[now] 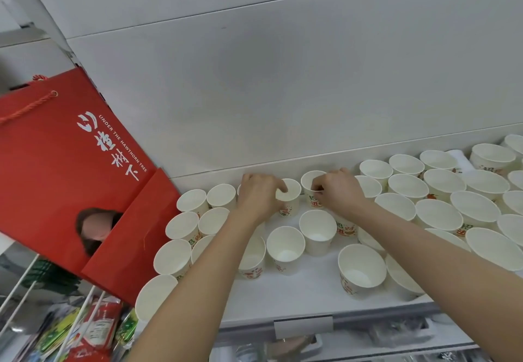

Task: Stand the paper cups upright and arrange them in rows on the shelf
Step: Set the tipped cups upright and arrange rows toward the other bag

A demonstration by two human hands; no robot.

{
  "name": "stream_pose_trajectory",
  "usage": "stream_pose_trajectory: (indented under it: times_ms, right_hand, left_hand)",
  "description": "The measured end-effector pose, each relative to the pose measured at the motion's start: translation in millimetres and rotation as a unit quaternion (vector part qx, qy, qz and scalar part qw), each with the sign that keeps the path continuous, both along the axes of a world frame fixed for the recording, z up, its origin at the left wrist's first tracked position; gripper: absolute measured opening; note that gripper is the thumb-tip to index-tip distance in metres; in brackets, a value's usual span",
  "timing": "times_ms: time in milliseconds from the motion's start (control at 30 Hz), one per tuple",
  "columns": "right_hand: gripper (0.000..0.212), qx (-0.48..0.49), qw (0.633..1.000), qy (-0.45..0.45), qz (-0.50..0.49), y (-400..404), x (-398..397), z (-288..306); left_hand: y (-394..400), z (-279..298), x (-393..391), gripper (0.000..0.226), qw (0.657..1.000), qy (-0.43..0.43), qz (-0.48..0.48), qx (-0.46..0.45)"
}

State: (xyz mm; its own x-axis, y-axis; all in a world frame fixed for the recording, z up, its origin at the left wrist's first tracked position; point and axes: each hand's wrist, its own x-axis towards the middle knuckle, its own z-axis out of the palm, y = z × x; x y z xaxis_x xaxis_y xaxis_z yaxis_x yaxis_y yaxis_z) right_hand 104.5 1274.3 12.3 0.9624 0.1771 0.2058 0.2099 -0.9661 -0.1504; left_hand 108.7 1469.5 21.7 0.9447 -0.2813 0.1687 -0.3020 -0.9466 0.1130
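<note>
Both grips pinch rims: your left hand [259, 196] and right hand [338, 192] each hold an upright white paper cup [291, 196] on the white shelf [297, 293]; next, nudge both into the back row.

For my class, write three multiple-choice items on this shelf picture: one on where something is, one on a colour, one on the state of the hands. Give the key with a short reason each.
1. Where does the gift bag stand relative to the paper cups?
A. At the left end of the shelf
B. Behind the cups
C. On top of the cups

2. What colour is the gift bag?
A. Blue
B. Red
C. Green

3. What are the two hands doing?
A. Both hang idle
B. Each grips the rim of an upright cup
C. Together they lift the bag

Key: 1 A, the bag leans beside the leftmost cups on the white shelf. 2 B, its faces are red with white lettering. 3 B, the left hand holds the left cup and the right hand pinches the right cup.
</note>
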Motion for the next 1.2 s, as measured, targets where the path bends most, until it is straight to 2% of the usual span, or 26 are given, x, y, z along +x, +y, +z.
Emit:
stream_pose_trajectory:
  times_ms: [67,200,300,433,500,600,700,867,1033,1133,1200]
  right_hand:
    - [0.014,0.039,0.999,0.015,0.01,-2,1,-2]
    - [0.012,0.064,0.996,0.048,0.033,-3,0,-2]
    - [0.015,0.085,0.994,0.047,0.043,-3,0,0]
    - [0.028,0.213,0.976,-0.004,0.049,-13,-19,11]
    - [0.037,0.242,0.966,0.017,0.089,-21,-41,18]
    - [0.062,0.182,0.97,0.082,0.14,-28,-69,19]
    - [0.083,0.057,0.982,0.089,0.16,-26,-73,14]
    - [0.075,-0.025,0.987,0.091,0.129,-15,-66,16]
    - [0.079,-0.051,0.996,0.039,0.06,-8,-58,13]
    - [0.084,-0.035,0.996,0.05,0.064,-15,-59,10]
    - [0.082,-0.025,0.994,0.076,0.079,-18,-60,10]
  left_hand:
    - [-5,0,2,0.017,0.998,-0.012,-0.011,0.059]
    - [-7,-2,-1,0.019,0.993,-0.036,-0.003,0.111]
    - [-4,3,-7,0.023,0.999,-0.009,0.002,0.041]
    - [12,22,-40,0.05,0.995,0.013,0.001,-0.095]
    - [19,31,-66,0.07,0.992,0.076,-0.023,-0.094]
    - [19,28,-96,0.097,0.985,0.158,-0.065,-0.002]
    - [12,16,-98,0.097,0.983,0.161,-0.071,0.054]
    - [-2,9,-84,0.075,0.993,0.107,-0.03,0.048]
    - [-11,6,-75,0.09,0.995,0.054,0.024,0.08]
    - [-1,11,-78,0.099,0.993,0.086,-0.011,0.076]
    - [5,15,-74,0.096,0.988,0.129,-0.025,0.075]
